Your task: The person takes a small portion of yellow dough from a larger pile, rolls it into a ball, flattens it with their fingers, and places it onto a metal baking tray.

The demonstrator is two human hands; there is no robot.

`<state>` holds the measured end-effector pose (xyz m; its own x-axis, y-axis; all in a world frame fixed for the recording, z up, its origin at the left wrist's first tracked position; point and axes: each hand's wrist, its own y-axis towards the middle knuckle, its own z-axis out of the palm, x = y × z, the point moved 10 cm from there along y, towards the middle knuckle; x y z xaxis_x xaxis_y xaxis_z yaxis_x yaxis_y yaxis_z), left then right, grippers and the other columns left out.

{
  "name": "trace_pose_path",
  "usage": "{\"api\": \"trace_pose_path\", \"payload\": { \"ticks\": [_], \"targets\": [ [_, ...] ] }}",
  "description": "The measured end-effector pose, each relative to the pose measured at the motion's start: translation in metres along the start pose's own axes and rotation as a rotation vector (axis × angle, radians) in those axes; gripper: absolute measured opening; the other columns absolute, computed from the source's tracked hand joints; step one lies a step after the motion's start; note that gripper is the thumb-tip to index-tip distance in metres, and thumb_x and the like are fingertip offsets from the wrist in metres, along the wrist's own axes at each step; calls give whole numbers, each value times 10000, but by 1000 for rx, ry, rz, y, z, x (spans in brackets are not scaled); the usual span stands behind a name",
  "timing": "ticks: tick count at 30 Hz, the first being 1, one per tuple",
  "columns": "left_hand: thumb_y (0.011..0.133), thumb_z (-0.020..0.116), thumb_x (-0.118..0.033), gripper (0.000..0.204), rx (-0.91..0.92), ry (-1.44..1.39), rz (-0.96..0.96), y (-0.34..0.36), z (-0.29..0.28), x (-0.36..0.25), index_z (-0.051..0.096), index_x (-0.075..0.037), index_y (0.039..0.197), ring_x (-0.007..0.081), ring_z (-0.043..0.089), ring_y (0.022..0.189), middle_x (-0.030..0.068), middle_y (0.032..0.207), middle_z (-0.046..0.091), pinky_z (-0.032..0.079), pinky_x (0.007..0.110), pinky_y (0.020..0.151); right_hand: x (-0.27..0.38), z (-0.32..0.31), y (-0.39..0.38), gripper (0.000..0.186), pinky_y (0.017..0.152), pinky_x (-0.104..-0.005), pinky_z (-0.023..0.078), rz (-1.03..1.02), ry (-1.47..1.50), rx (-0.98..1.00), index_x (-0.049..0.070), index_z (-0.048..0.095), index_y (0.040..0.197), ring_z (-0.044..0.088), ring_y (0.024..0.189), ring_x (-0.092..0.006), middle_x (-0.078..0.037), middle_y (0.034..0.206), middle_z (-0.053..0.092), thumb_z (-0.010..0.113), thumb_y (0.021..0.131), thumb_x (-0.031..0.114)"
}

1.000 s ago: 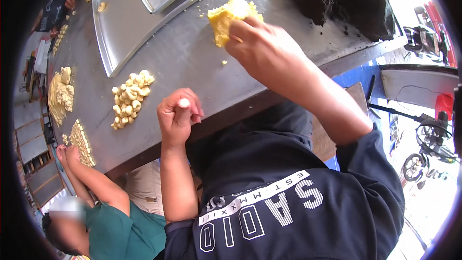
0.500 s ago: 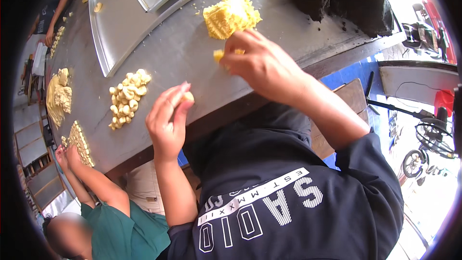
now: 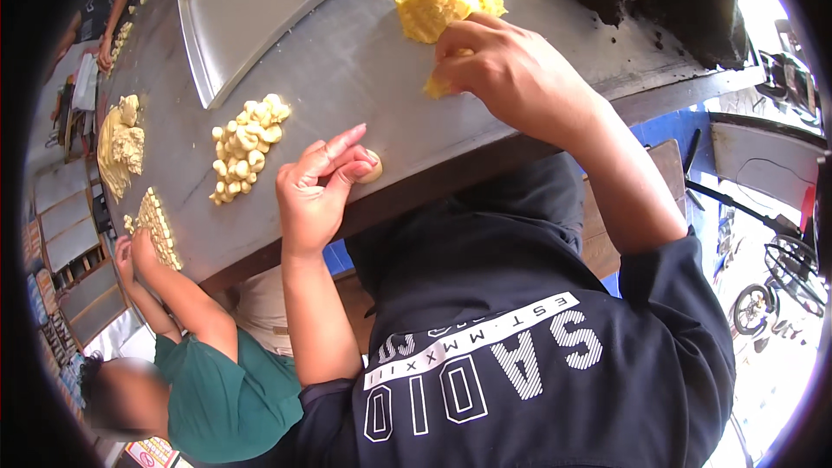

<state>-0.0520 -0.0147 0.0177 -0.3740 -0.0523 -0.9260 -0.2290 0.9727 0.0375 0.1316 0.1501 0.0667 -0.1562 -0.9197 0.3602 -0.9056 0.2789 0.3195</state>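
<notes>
My left hand is over the table's near edge, pinching a small pale round of dough between thumb and fingers. My right hand is closed, with a yellow crumbly lump of filling poking out under its fingertips. Just beyond that hand sits a larger yellow mound of filling, rough on top. Left of my left hand lies a pile of small cream dough balls.
A metal tray lies on the steel table. Dark lumpy material stands at the far right. On the left, a co-worker in green handles rows of small dough pieces, near a larger dough mass. Another person's arm reaches in.
The whole view has shifted, so the table's contents sit further right and higher. My left hand now shows the dough round more openly at its fingertips. My right hand still grips yellow filling.
</notes>
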Motion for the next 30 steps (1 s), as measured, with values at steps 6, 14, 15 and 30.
{"api": "trace_pose_path", "payload": {
  "ticks": [6, 14, 15, 30],
  "targets": [
    [1010, 899, -108, 581, -172, 483, 238, -15, 11, -47, 714, 24, 1545, 278, 828, 1021, 135, 1188, 884, 622, 424, 1047, 5, -14, -16, 333, 1033, -437, 623, 243, -4, -247, 81, 799, 1257, 730, 1256, -325, -120, 1311, 752, 859, 945, 180],
    [1080, 776, -7, 494, -200, 236, 120, -31, 14, -37, 641, 54, 1551, 434, 745, 1383, 238, 1577, 707, 555, 528, 1248, 6, -13, -38, 242, 1056, -454, 635, 152, -59, -267, 71, 847, 1132, 746, 1235, -334, -93, 1325, 800, 845, 891, 54],
    [1057, 792, 26, 457, -230, 112, 116, -36, 6, -30, 669, 54, 1496, 436, 760, 1363, 242, 1628, 666, 574, 511, 1232, -2, -13, -43, 270, 1056, -453, 634, 180, -19, -254, 73, 850, 1145, 747, 1232, -333, -91, 1324, 800, 848, 875, 59],
    [1111, 749, -151, 133, 134, 273, -212, 23, 2, -26, 679, -42, 1079, 358, 731, 959, 139, 1197, 729, 590, 466, 873, 17, -20, -29, 211, 985, -447, 649, 43, -153, -261, 123, 855, 1094, 727, 1234, -310, -51, 1316, 748, 794, 892, 125]
  ]
}}
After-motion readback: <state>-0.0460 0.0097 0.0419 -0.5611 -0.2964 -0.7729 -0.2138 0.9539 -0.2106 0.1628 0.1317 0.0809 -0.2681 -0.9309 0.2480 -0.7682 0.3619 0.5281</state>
